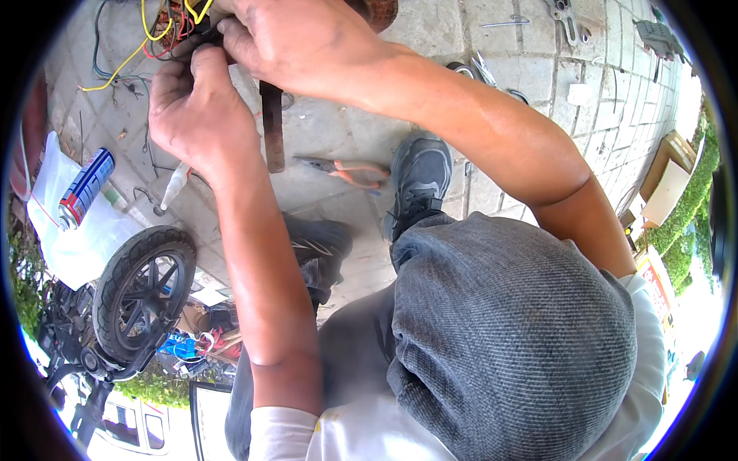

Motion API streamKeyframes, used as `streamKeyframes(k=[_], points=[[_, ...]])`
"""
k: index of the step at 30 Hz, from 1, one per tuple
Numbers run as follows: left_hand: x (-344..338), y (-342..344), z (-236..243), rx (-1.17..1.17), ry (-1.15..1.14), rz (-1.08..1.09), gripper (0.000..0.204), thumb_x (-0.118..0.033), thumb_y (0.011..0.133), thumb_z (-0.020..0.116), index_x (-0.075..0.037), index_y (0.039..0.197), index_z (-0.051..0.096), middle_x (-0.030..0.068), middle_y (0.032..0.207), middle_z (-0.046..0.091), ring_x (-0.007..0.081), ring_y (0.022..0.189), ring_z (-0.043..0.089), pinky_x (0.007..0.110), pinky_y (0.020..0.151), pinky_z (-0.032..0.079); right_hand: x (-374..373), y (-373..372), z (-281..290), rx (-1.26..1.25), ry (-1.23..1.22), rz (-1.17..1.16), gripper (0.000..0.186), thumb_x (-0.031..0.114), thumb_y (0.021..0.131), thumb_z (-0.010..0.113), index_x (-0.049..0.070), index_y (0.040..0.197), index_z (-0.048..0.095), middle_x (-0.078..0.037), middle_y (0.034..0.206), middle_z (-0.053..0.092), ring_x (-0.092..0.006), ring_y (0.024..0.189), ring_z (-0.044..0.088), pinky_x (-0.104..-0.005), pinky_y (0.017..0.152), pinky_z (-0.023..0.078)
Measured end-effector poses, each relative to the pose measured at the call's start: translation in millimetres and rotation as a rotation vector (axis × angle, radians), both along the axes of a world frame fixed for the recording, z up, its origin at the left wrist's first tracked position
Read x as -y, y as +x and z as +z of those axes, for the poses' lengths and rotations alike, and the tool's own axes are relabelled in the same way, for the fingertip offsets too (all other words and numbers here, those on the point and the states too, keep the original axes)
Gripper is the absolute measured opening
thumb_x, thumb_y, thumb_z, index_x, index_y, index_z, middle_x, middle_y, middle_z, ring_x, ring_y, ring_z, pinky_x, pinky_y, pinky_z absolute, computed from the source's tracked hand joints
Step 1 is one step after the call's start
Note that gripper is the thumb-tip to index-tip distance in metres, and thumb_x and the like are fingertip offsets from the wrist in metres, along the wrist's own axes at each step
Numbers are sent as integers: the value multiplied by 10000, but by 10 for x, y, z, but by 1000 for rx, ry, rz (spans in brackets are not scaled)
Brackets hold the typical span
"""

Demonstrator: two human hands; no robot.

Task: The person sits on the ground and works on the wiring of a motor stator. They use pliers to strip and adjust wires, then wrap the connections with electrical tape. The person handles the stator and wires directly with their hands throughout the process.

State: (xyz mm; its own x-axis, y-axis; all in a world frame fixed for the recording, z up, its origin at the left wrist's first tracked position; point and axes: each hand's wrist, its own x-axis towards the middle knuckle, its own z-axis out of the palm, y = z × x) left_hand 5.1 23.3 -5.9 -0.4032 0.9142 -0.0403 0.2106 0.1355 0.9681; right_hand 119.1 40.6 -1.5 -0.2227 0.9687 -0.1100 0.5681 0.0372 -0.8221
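My left hand (204, 115) and my right hand (284, 38) meet at the upper left, fingertips almost touching. Both are closed in a pinch around something small and dark among the wires; the fingers hide most of it. Loops of yellow wire (121, 71) run beside the left fingers, with a red wire (183, 28) close by. Behind them, at the top edge, is a reddish-brown, copper-coloured part (165, 21), mostly cut off. A dark, rusty-looking bar (272, 127) points down from beneath my right hand.
Pliers with orange handles (357, 170) lie on the paving near my shoe (421, 173). Scissors (484, 69) are farther right. At left are a spray can (86, 188) on a white plastic bag (73, 250), a white-tipped tube (176, 184) and a black spoked wheel (144, 292).
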Motion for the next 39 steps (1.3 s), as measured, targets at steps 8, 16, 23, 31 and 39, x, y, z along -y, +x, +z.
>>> streamKeyframes(k=[8,16,23,31,39], points=[[6,-132,103,276,-140,-58,224,-17,855,668,89,1051,644,117,977,687,165,876,638,253,794,480,98,90,0,-85,18,2,207,202,883,557,80,1028,639,-191,821,667,-374,806,659,-458,719,526],[-15,-249,171,445,-266,-69,225,-47,878,675,68,1068,643,105,996,688,130,848,628,206,673,415,192,140,-212,63,378,95,216,213,861,583,124,1037,668,-115,861,663,-328,774,670,-414,661,544],[44,-126,285,276,-170,-51,196,-13,858,621,105,1008,666,132,934,695,164,862,635,265,834,476,234,162,-110,-36,289,31,218,209,851,580,110,1006,697,-116,896,680,-323,782,678,-417,729,545],[58,-229,194,227,-104,-133,252,-42,882,653,83,1100,630,110,1000,669,140,878,607,247,780,457,52,216,195,-240,42,75,228,118,881,516,10,1027,656,-222,880,657,-384,813,657,-436,719,524],[50,-203,238,246,-162,-101,262,-78,876,681,63,1093,641,89,987,672,118,884,598,225,730,430,9,151,60,-312,-16,67,165,97,909,509,-26,943,613,-225,824,637,-372,768,645,-436,668,495]])
